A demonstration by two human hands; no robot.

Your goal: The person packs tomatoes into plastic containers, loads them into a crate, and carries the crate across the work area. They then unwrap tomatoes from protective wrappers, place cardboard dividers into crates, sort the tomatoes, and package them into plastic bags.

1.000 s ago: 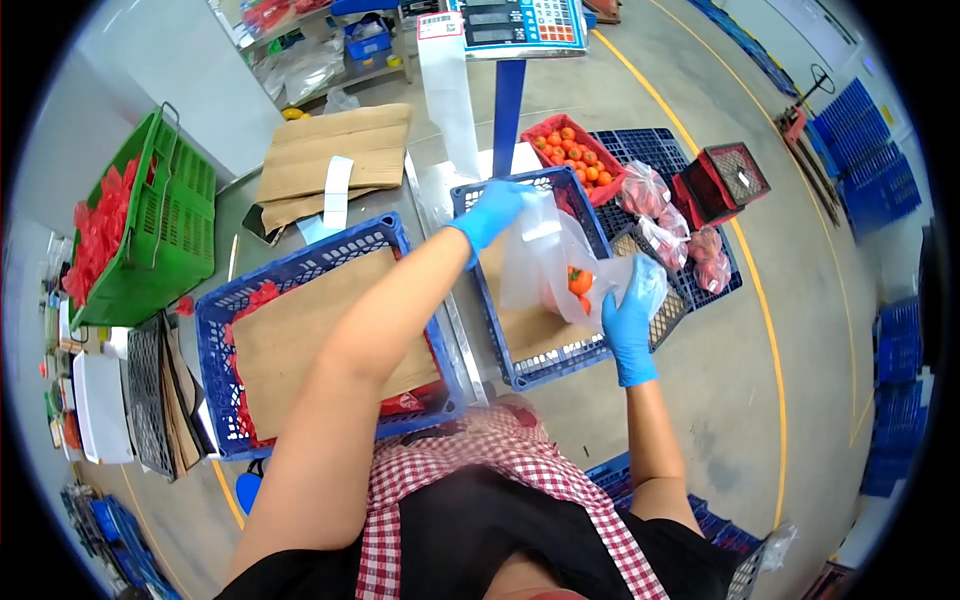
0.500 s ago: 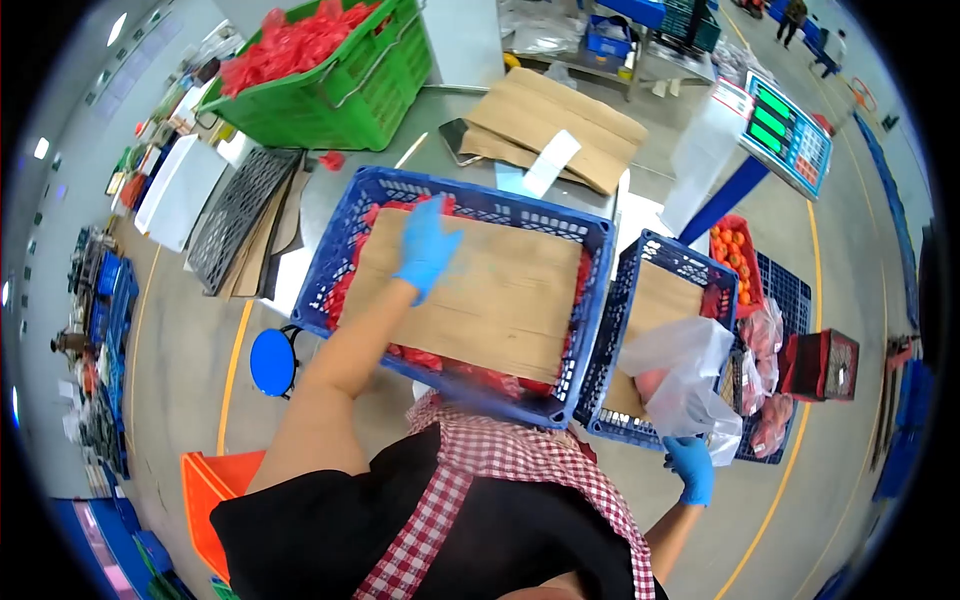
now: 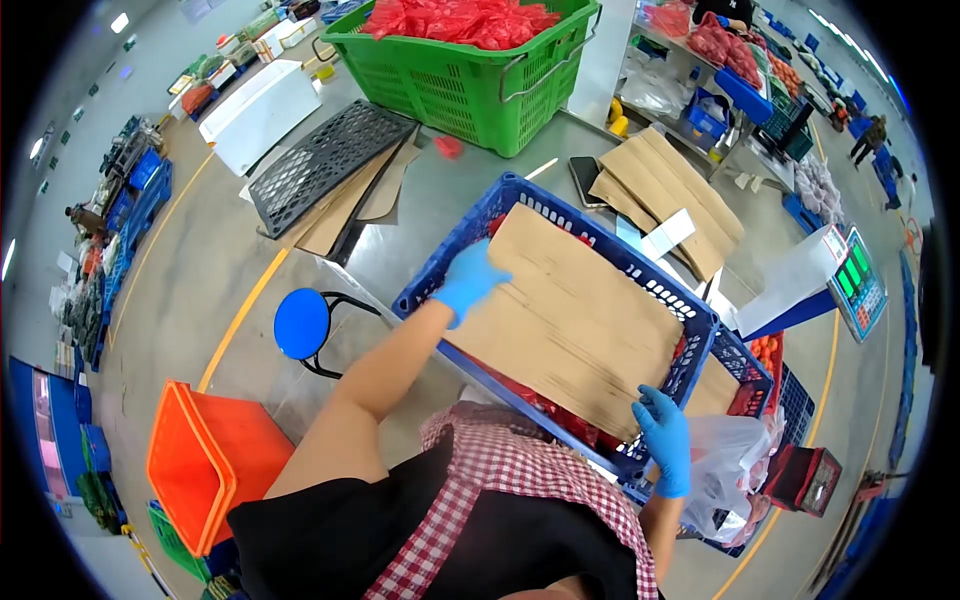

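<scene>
A brown cardboard sheet lies inside the large blue crate, with red bags showing around its edges. On the sheet's left end rests my left hand, gloved in blue, fingers spread and holding nothing. My right hand, also gloved, is at the crate's right front corner, its fingers apart beside the sheet's edge. A clear plastic bag stands just right of that hand, over the smaller blue crate; what it holds is hard to make out.
Behind stands a green crate of red bags. Cardboard pieces, a phone and a scale are at the right. A blue stool and orange bin stand left. Distant people are at the upper right.
The view has swung left. My left hand has moved from the plastic bag onto the cardboard. My right hand has let go of the bag and come to the large crate's corner.
</scene>
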